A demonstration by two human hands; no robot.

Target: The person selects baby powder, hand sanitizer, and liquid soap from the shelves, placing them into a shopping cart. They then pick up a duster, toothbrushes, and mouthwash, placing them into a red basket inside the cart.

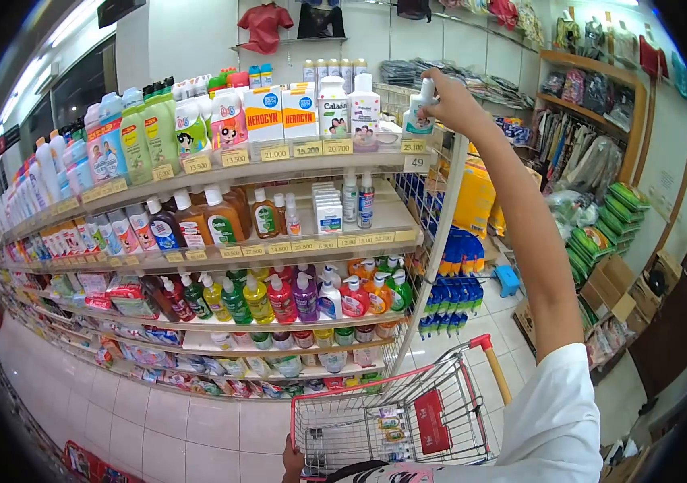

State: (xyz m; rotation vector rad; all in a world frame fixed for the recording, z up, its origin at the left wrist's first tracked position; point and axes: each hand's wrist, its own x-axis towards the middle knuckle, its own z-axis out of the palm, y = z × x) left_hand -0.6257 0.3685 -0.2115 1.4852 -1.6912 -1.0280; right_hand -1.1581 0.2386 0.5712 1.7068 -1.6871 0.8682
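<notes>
At the right end of the top shelf [255, 157], my right hand [446, 98] is closed around the upper part of a white bottle with a teal label [419, 121]. The bottle stands upright, its base close over the shelf edge. To its left are a white bottle with a pink label [364, 113], a Caladine bottle [333, 109] and two orange-and-white Herocyn boxes [299, 111]. My left hand [293, 462] is low in the view, wrapped on the red rim of a shopping cart [342, 400]. Several small packaged items [392, 427] lie in the cart.
Lower shelves carry antiseptic bottles [221, 216] and colourful pump soap bottles [281, 299]. Blue-and-green packs [450, 304] hang on the shelf's end. Cardboard boxes [611, 286] and green bags [593, 245] are stacked at right. A blue stool [507, 279] stands on the tiled floor.
</notes>
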